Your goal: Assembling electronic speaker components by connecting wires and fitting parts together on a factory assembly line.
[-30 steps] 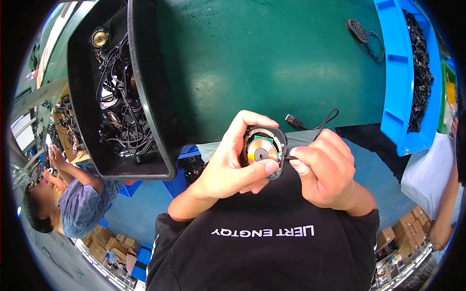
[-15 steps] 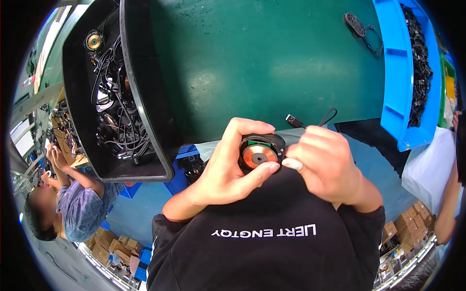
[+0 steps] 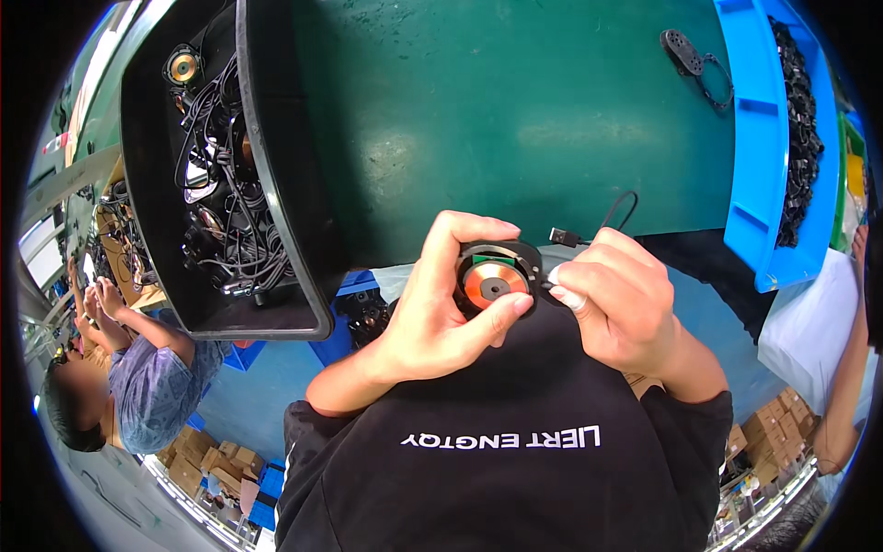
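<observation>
My left hand (image 3: pixel 432 317) grips a round black wireless charger (image 3: pixel 494 279) at the near edge of the table, thumb on its face and fingers round its far side. Its face is uncovered, with a copper coil and a strip of green circuit board showing. At the charger's right edge, my right hand (image 3: pixel 625 299) is closed in a pinch on a thin black USB cable (image 3: pixel 627 204). The pinched part is mostly hidden by thumb and forefinger. Beyond that hand, the cable's loop and USB plug (image 3: pixel 564 237) stick out over the table edge.
A black bin (image 3: pixel 303 317) at left holds coil units and tangled cables. The green table (image 3: pixel 515 120) carries a black oval part with a thin ring (image 3: pixel 682 53) at far right, beside a blue bin (image 3: pixel 756 166) of small black parts. Another person (image 3: pixel 152 396) works at left.
My right hand has shifted slightly right, opening a small gap from the charger. The charger has tilted a little, and the USB plug and loop have moved slightly with the cable.
</observation>
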Motion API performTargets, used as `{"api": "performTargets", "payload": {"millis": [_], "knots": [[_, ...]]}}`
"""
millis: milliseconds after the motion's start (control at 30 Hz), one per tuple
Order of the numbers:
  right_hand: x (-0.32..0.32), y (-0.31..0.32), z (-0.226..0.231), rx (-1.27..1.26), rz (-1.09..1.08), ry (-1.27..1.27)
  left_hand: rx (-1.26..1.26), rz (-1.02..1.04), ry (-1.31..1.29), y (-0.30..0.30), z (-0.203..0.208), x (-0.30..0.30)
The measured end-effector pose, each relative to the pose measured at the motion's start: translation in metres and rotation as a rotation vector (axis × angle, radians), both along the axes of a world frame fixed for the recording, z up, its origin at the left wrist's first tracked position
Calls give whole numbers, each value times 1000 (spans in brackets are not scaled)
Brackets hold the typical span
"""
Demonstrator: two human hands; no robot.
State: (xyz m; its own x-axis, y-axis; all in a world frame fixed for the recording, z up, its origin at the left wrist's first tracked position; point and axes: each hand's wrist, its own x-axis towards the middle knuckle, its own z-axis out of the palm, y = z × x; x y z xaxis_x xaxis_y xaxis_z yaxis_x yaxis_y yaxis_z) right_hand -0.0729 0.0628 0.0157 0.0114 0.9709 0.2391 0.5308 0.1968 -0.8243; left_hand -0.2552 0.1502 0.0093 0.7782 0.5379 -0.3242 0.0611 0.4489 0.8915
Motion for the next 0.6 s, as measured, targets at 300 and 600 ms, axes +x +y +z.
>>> {"api": "performTargets", "payload": {"millis": [300,600], "knots": [[-12,-5,-6,86,-91,113,-274,68,-121,-6,3,3],[-14,-6,-3,138,-118,135,-387,106,-188,-10,-1,0]]}}
